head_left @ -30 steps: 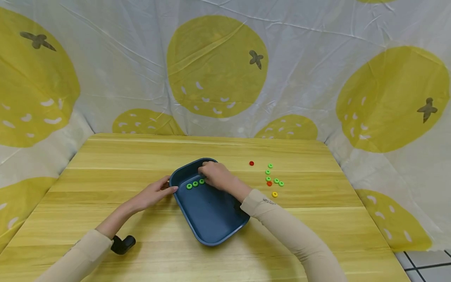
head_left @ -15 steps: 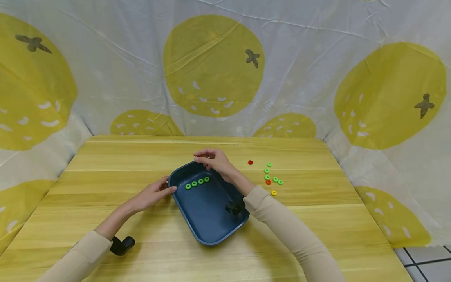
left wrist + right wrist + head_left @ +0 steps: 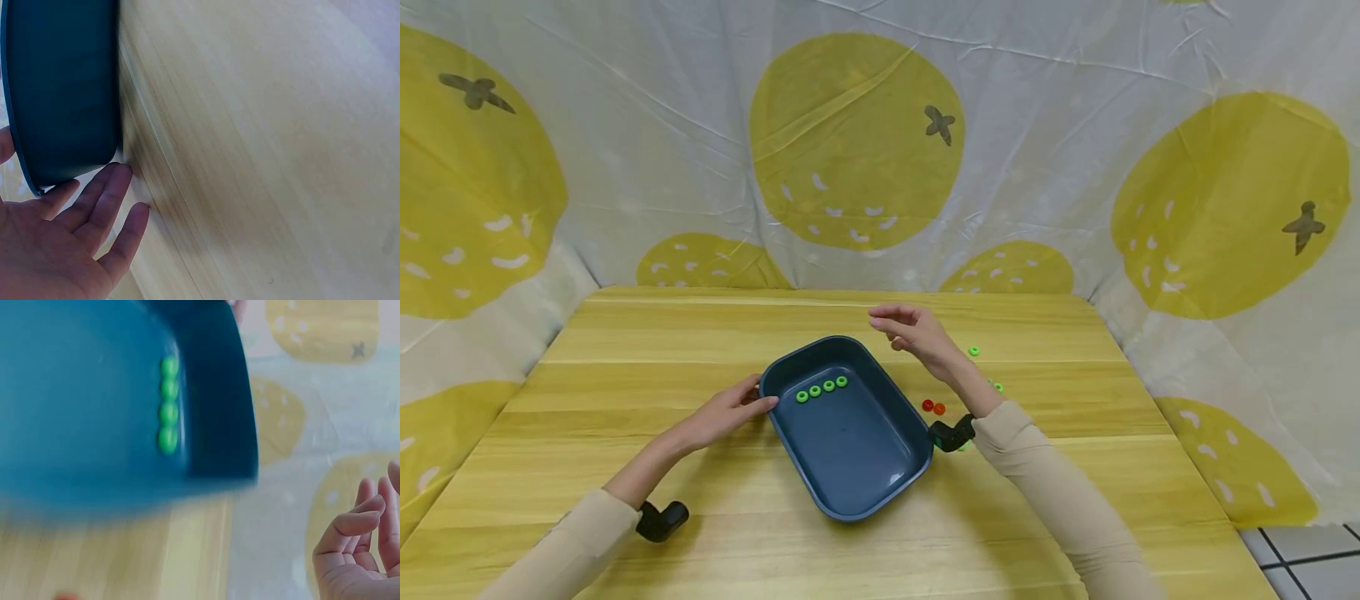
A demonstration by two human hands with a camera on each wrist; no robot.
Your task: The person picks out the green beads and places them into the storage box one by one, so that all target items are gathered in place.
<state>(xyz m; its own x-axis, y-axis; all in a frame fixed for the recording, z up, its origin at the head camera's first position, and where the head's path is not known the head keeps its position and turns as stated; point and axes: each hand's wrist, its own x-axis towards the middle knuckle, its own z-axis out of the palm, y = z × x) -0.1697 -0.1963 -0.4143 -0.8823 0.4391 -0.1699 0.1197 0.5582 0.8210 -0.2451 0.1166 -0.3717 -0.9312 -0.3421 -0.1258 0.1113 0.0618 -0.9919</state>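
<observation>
A dark blue tray (image 3: 850, 442) stands at an angle on the wooden table. Inside, several small green rings (image 3: 816, 391) lie in a row along its far end. My left hand (image 3: 730, 412) holds the tray's left far corner, thumb on the rim and fingers against the outer wall; the left wrist view shows these fingers (image 3: 103, 200) spread. Beyond the tray's right side, my right hand (image 3: 921, 337) hovers with loosely bent fingers and nothing visible in them. Near its wrist lie a red ring (image 3: 928, 405) and an orange ring (image 3: 939, 408).
Loose green rings (image 3: 974, 351) lie right of the tray, some partly hidden by the right forearm. A black wrist camera (image 3: 953, 433) juts from the right wrist beside the tray's rim. A fruit-print curtain (image 3: 857, 142) hangs behind the wooden table (image 3: 685, 333).
My right hand has left the row of green rings, passed over the tray's far rim and moved right. The red and orange rings now show nearer me. The left hand stays put.
</observation>
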